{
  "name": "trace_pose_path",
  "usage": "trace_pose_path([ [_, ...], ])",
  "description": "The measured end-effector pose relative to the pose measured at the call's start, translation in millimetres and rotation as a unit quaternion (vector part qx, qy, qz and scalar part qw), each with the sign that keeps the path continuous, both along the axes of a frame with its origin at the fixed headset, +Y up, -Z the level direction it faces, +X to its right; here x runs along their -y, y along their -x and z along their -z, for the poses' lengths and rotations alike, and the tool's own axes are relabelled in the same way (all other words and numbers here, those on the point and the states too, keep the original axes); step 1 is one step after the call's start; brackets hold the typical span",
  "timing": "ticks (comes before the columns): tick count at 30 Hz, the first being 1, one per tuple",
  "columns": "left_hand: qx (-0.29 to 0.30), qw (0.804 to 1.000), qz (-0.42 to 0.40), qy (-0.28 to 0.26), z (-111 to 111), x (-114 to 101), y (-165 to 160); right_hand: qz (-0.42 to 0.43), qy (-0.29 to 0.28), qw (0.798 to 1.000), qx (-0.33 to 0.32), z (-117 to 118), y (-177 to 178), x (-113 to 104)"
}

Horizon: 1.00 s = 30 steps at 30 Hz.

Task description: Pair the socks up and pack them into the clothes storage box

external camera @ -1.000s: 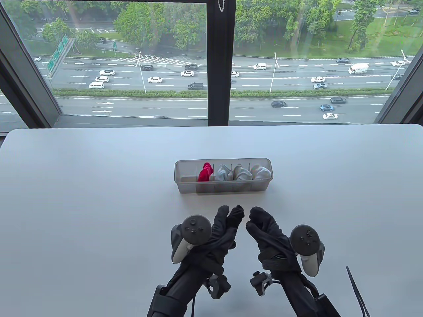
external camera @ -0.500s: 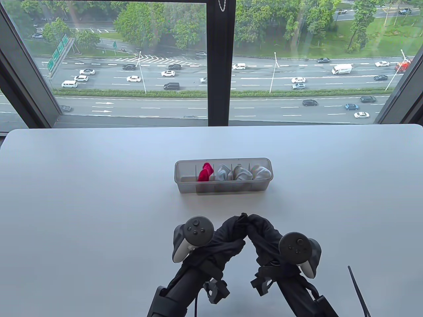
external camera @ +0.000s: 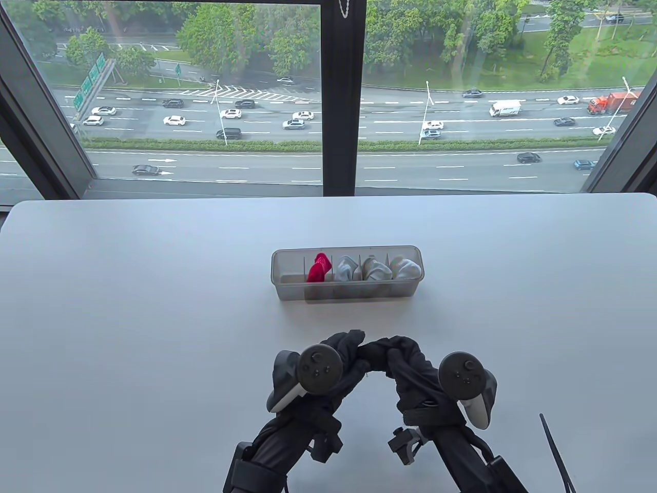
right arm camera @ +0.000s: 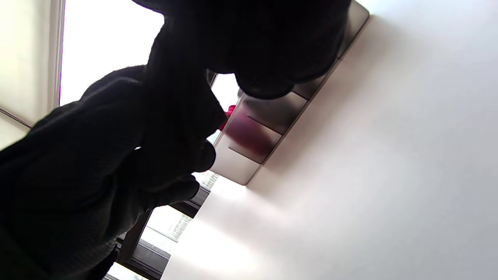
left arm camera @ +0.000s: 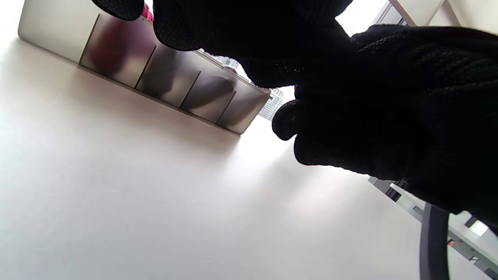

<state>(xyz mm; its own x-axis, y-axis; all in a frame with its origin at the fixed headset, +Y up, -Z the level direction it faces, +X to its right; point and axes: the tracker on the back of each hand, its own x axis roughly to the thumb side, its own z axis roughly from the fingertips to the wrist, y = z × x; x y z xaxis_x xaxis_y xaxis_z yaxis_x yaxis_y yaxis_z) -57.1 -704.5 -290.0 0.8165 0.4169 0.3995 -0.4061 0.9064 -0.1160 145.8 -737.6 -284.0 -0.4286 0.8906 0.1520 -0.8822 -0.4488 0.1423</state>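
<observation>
The clear storage box [external camera: 287, 292] stands mid-table, split into several compartments. Its leftmost one is empty; beside it sits a red sock bundle [external camera: 317, 269], then three grey-white sock bundles [external camera: 374, 269]. In front of the box my left hand [external camera: 349, 345] and right hand [external camera: 396, 353] meet fingertip to fingertip, both curled around a bunched black sock [external camera: 373, 354] held just above the table. The sock is hard to tell from the black gloves. In the left wrist view the box [left arm camera: 163, 77] lies beyond the dark fingers; the right wrist view shows the box [right arm camera: 253, 136] with its red sock [right arm camera: 230, 112].
The white table [external camera: 128, 308] stretches wide on both sides of the box. A thin black strap [external camera: 557, 457] pokes in at the bottom right corner. A large window runs behind the table's far edge.
The hands, apart a second ago with the black sock in the left one, have come together; both now grip it, and the left hand's fingers have curled over.
</observation>
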Motion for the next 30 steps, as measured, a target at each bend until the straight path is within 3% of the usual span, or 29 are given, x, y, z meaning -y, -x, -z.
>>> trace_pose_path([
  [1,0.019,0.999,0.038,0.005,-1,3,-4,0.001,-0.003,1.000,-0.008,0,4,-2],
  [3,0.072,0.995,0.039,0.050,-1,12,-10,0.010,-0.006,0.999,-0.036,-2,9,-4],
  [6,0.039,0.998,-0.029,0.036,0,10,-8,0.044,0.005,0.998,-0.038,-2,11,-7],
  [9,0.048,0.996,-0.075,0.028,-2,9,-8,0.018,-0.009,1.000,-0.010,1,7,-9],
  [12,0.091,0.982,-0.145,0.081,-1,10,-9,-0.028,-0.018,0.999,0.017,6,-7,-4],
  [13,0.061,0.983,-0.153,0.087,-1,10,-8,-0.024,-0.016,1.000,0.009,7,-9,-4],
  [15,0.033,0.992,-0.065,0.102,1,9,-6,0.004,-0.014,1.000,0.017,4,-9,-7],
  [17,-0.004,0.998,-0.029,0.050,0,6,-2,0.008,-0.011,1.000,-0.001,4,-4,-9],
  [18,-0.007,0.999,-0.040,0.021,1,4,0,0.011,-0.001,1.000,-0.013,5,-2,-8],
  [21,-0.007,0.994,-0.098,0.038,2,3,9,0.024,0.006,0.999,-0.037,5,-2,-7],
  [24,-0.013,0.978,-0.190,0.087,7,6,17,-0.033,0.065,0.991,-0.116,7,-1,-1],
  [28,0.031,0.960,-0.253,0.116,9,10,19,-0.033,0.021,0.998,-0.049,5,1,-3],
  [30,0.063,0.953,-0.262,0.134,9,7,17,-0.058,0.021,0.995,-0.082,9,-2,-2],
])
